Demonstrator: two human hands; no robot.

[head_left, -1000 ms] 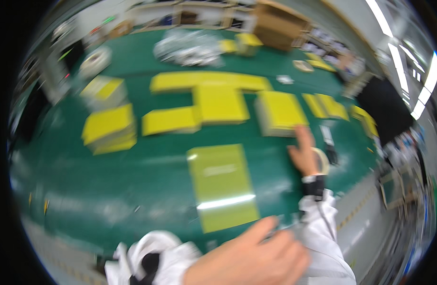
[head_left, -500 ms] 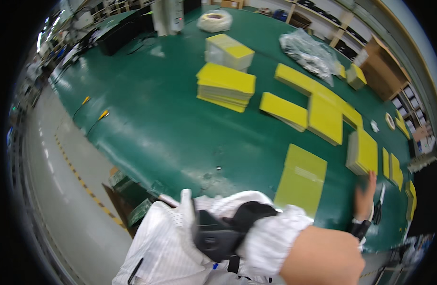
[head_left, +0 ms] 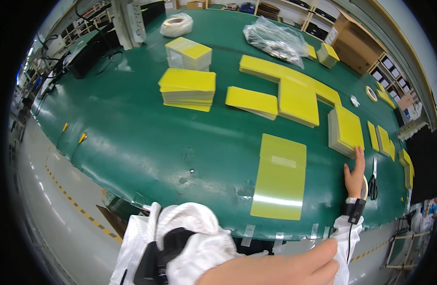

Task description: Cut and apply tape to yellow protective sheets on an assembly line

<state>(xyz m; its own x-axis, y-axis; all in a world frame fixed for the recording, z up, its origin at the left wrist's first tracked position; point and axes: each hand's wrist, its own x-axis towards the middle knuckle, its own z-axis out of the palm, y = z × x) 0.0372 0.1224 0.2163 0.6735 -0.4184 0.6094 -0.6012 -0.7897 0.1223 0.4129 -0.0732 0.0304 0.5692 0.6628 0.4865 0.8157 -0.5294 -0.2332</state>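
Observation:
My right hand (head_left: 354, 176) is open, its fingers stretched toward the near edge of a stack of yellow sheets (head_left: 347, 127). Whether the fingertips touch the stack I cannot tell. Partly hidden behind this hand is a roll of tape (head_left: 365, 188), and scissors (head_left: 373, 184) with black handles lie to its right. Low and close to the camera, my left hand (head_left: 299, 267) shows fingers apart with nothing visible in them; the frame edge cuts it off. Beyond it, two yellow sheets (head_left: 278, 187) lie edge to edge, a clear tape strip (head_left: 283, 162) across their joint.
More yellow stacks (head_left: 187, 88) stand on the green table (head_left: 133, 142). Clear tape strips (head_left: 248, 234) hang at its front edge. Farther back are a plastic bag (head_left: 275, 40), a wrapped tape roll (head_left: 175, 23) and a cardboard box (head_left: 354, 42). Yellow clips (head_left: 82, 137) with wires lie at left.
The view has swung to the right. My left hand has shifted, uncovering the lower part of the taped sheets and the table's front edge. My right hand stays beside the same stack.

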